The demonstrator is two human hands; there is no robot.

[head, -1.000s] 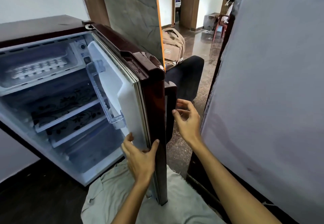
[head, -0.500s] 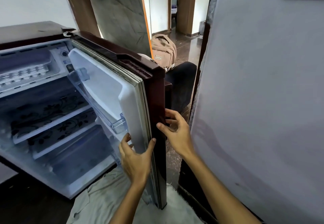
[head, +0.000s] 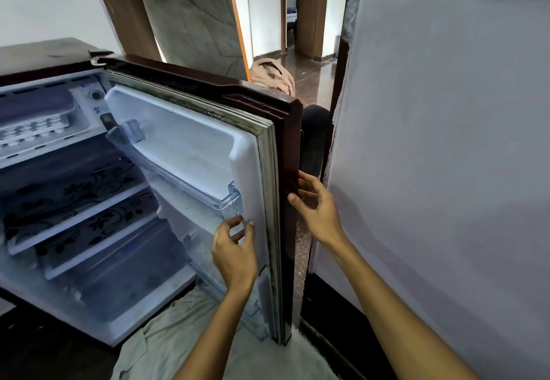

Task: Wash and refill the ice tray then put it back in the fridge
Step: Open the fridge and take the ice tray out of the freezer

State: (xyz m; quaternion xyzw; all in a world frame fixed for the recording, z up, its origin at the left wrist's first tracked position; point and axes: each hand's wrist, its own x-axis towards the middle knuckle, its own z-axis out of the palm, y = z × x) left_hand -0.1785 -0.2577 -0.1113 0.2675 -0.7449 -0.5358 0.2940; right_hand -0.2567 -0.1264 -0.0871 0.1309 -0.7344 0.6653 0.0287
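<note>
Ice tray (head: pixel 29 132) cut off at left; right hand (head: pixel 317 210) fingertips hidden behind fridge door (head: pixel 193 147).

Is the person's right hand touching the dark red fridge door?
Touching. The head view shows the right hand with its fingertips pressed against the outer face of the open dark red fridge door.

- Lived-in home, not a workplace.
- Small domestic fridge (head: pixel 143 177) at 9 o'clock, door open, floral-patterned shelves (head: pixel 71 198) inside.
- Tan backpack (head: pixel 272 77) on polished stone floor (head: pixel 315 79) at 12 o'clock.
- Wooden door frames (head: pixel 309 7), plain painted walls (head: pixel 446 141).
</note>
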